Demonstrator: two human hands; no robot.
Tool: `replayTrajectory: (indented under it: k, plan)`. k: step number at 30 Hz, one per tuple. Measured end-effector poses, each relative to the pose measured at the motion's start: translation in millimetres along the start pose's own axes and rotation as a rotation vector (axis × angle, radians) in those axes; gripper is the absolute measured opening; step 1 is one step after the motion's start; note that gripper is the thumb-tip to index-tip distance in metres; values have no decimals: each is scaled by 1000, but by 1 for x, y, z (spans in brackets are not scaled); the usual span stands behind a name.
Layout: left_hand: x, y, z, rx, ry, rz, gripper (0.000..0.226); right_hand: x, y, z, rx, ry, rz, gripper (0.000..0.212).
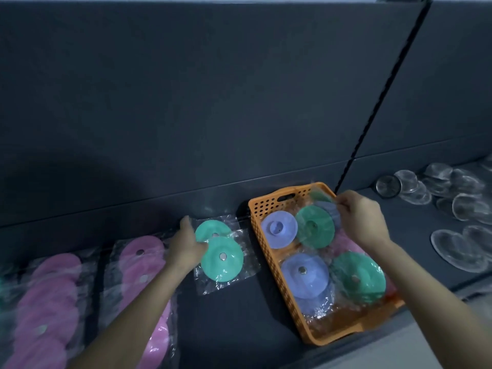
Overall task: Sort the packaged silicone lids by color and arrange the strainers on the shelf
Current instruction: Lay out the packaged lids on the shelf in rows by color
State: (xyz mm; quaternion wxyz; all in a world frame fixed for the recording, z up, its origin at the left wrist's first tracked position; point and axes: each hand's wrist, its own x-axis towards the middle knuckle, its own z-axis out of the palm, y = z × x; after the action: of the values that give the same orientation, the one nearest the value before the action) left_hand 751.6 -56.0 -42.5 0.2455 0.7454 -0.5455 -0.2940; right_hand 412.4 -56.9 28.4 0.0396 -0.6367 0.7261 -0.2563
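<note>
An orange perforated basket point(269, 262) on the dark shelf holds packaged silicone lids: two purple ones point(303, 275) and green ones point(359, 280). My right hand point(359, 217) pinches the clear wrapper of a green lid point(315, 226), lifted slightly over the basket's far end. My left hand point(186, 246) rests on the edge of a packaged green lid point(222, 258) lying on the shelf left of the basket, over a second green one point(213, 227). Further left lie two rows of pink packaged lids point(53, 294). Strainers point(388, 186) lie at the right.
Several clear round strainers point(452, 249) are scattered on the shelf to the right of the basket. A dark back panel point(186, 102) rises behind everything, and a black slotted upright point(372, 107) runs diagonally down to the basket's far corner.
</note>
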Motion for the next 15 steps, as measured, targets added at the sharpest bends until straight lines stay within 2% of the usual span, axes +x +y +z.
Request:
replayTrajectory:
  k: [3,5,7,9,12,15]
  plan:
    - [-9,4,3,285,68,323,78,-1,2,1,-8,9,-34,19]
    - [-14,5,7,386,-78,451,75,-2,2,3,-18,2,-57,21]
    - [-19,1,14,487,-272,497,74,-2,2,5,-20,-4,-80,22]
    - [-20,-3,18,591,-353,489,75,-1,2,6,-19,-11,-87,22]
    - [-21,-3,16,627,-345,482,74,0,7,4,28,-7,-51,22]
    - [-27,12,10,475,-231,521,67,1,11,0,123,36,28,25]
